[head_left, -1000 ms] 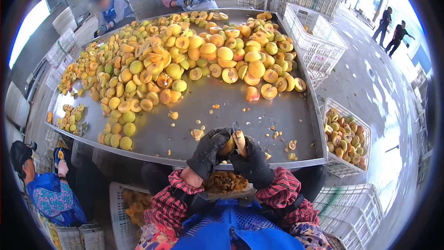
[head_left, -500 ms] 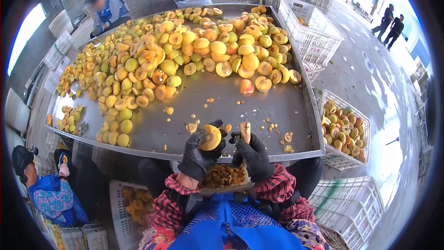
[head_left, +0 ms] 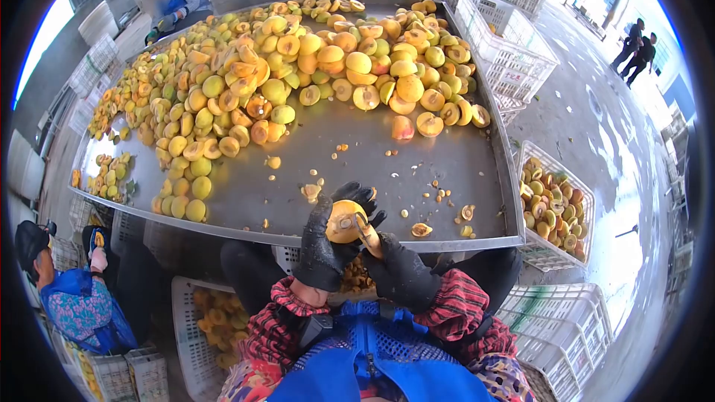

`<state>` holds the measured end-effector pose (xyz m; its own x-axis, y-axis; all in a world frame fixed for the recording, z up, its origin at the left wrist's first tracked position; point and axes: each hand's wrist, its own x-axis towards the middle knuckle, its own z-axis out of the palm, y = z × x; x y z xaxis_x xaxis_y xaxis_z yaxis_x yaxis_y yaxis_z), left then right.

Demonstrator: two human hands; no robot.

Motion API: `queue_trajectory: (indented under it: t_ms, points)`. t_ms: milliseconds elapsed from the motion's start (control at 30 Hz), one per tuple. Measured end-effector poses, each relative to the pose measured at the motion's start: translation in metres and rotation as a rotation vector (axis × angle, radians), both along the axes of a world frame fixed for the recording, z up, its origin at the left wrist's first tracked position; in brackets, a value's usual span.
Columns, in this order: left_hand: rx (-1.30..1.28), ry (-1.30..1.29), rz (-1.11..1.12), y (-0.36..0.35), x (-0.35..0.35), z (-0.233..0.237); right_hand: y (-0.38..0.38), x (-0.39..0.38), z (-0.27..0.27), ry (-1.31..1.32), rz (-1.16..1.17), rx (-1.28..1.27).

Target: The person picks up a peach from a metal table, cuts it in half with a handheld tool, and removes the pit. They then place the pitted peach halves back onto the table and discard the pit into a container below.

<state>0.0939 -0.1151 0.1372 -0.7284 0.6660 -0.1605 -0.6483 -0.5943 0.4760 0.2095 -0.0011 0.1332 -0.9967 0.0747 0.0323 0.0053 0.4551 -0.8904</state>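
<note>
My left hand [head_left: 325, 244], in a black glove, is closed around a yellow peach half [head_left: 342, 223] with its cut face turned up. My right hand [head_left: 398, 272], also gloved in black, grips a pitting tool by its light wooden handle [head_left: 370, 240]. The tool's tip meets the right side of the cut face; its exact shape is hard to make out. Both hands are above the near edge of a metal table [head_left: 342, 156]. Under them, a container of brownish peach scraps [head_left: 356, 275] is partly hidden.
A large heap of peach halves [head_left: 298, 59] covers the table's far and left parts. Pits and scraps [head_left: 439, 195] lie nearer. A crate of peaches [head_left: 555, 205] stands right, another crate [head_left: 212, 327] at lower left. Co-workers sit left [head_left: 86, 290] and behind the table.
My right hand has moved left, bringing the pitting tool onto the peach half. A scrap now lies on the table near the right hand's earlier place. The view has shifted slightly.
</note>
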Motion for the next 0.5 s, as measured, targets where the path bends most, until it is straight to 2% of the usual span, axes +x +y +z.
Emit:
queue_trajectory:
  t_ms: [200, 300, 400, 500]
  points:
    - [0.125, -0.049, 0.004, 0.002, 0.002, -0.009, -0.004, -0.001, 0.015, -0.058, -0.015, 0.105]
    - [0.013, -0.041, 0.051, 0.003, 0.008, -0.007, -0.005, -0.002, 0.007, 0.008, 0.0, 0.123]
    - [-0.065, -0.027, 0.108, 0.007, 0.012, -0.005, -0.009, -0.007, 0.004, -0.15, -0.033, 0.172]
    - [-0.168, 0.07, 0.201, 0.012, 0.014, -0.011, -0.012, -0.012, 0.005, -0.066, -0.006, 0.235]
